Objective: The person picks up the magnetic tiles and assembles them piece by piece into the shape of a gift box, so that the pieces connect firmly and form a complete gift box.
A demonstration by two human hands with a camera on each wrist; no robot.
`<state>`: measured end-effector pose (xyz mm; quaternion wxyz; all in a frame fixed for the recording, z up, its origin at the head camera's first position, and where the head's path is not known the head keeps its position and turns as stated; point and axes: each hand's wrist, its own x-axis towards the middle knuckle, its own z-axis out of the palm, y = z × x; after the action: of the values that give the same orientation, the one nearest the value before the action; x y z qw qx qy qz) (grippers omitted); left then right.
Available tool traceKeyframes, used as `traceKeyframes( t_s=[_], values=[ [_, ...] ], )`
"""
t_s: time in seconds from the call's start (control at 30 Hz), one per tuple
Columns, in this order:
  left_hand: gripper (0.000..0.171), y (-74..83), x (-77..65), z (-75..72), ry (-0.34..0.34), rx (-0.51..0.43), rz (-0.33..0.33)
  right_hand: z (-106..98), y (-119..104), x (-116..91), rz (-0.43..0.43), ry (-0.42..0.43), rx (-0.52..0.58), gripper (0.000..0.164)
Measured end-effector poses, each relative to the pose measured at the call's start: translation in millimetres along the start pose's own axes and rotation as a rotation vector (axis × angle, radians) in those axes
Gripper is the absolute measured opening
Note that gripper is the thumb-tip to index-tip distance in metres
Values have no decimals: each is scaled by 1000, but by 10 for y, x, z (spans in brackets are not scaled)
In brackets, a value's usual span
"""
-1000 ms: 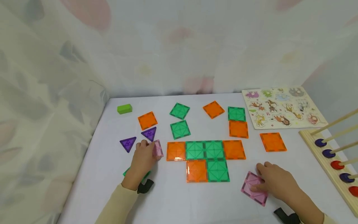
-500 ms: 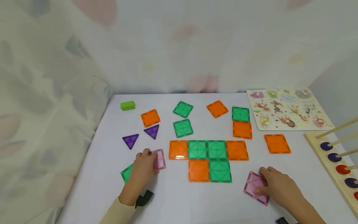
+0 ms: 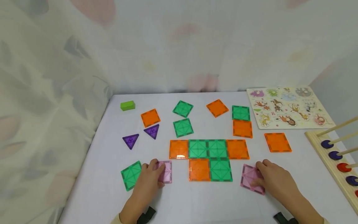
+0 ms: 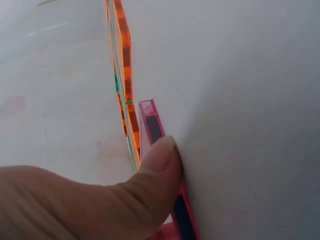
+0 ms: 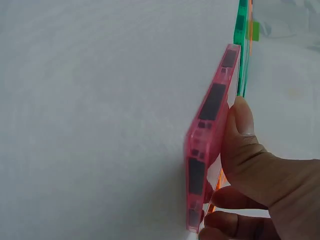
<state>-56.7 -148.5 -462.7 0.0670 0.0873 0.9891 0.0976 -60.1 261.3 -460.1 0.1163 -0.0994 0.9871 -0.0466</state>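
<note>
My left hand (image 3: 147,183) grips a pink square magnetic tile (image 3: 167,173) by its left side, just below and left of the joined tiles. In the left wrist view the thumb (image 4: 159,160) presses on that tile's edge. A second pink magnetic tile (image 3: 247,175), slightly turned, is pinched by my right hand (image 3: 281,182) on the right. The right wrist view shows the thumb (image 5: 243,120) on its upper face and fingers at its far side. Between the hands lies a joined group of orange tiles (image 3: 199,170) and green tiles (image 3: 221,170).
A loose green tile (image 3: 130,175) lies left of my left hand. Purple triangles (image 3: 130,141), a green block (image 3: 127,105) and more orange (image 3: 278,142) and green tiles (image 3: 183,127) are spread around. An animal puzzle board (image 3: 288,109) and a wooden peg rack (image 3: 330,161) stand at right.
My left hand has brought its pink tile nearer the front and slightly right, squaring it up and uncovering the loose green tile. The right hand's pink tile has shifted slightly up and turned a little.
</note>
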Motion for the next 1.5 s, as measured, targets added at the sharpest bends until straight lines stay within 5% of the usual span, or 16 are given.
traceKeyframes(
  t_s=[0.17, 0.4, 0.7, 1.5],
  values=[
    [62, 46, -33, 16, 6, -43, 31, -20, -3, 29, 31, 0, 11, 63],
    [61, 159, -19, 59, -10, -102, 33, -9, -10, 104, -73, 67, 44, 57],
    [60, 301, -5, 166, -19, -163, 66, 35, -112, 187, -92, 40, 76, 53],
    [62, 435, 163, 176, 38, 16, 162, 34, -207, 213, -182, 56, 28, 31]
  ],
)
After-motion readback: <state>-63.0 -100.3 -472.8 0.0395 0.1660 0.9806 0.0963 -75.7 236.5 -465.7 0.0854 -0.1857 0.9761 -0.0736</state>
